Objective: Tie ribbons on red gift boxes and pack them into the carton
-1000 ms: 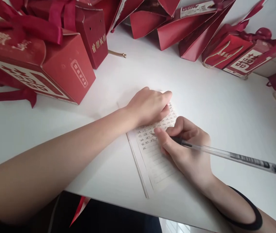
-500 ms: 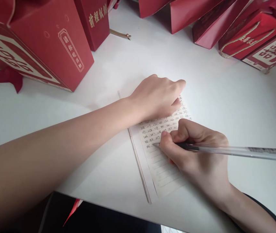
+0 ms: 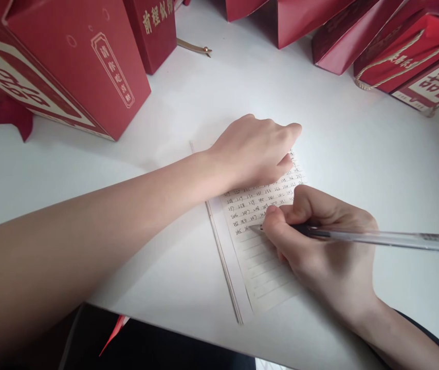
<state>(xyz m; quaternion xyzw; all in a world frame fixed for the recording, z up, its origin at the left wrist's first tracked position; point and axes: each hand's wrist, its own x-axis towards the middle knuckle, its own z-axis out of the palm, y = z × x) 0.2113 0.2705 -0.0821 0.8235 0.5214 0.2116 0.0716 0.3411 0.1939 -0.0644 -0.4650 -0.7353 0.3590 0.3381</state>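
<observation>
A small lined notebook [image 3: 268, 272] lies open on the white table, with rows of handwritten numbers over its upper page. Between thumb and fingers, my right hand [image 3: 331, 252] grips a clear-barrelled pen [image 3: 381, 237] with a dark grip. The pen's tip touches the paper at the second number of the lowest written row. Across the top of the page rests my left hand [image 3: 256, 149], back up and fingers curled in a loose fist. It covers part of the upper rows, and most of its fingertips are hidden.
A large red gift box [image 3: 76, 67] stands at the left, with a darker red box [image 3: 152, 31] behind it. More red gift bags [image 3: 408, 56] line the back right. A gold cord end [image 3: 196, 47] lies on the white table [image 3: 134, 267], whose near edge shows below.
My right hand and the pen have shifted slightly right along the lowest row. A second number now shows there beside the first. My left hand keeps its place on the page.
</observation>
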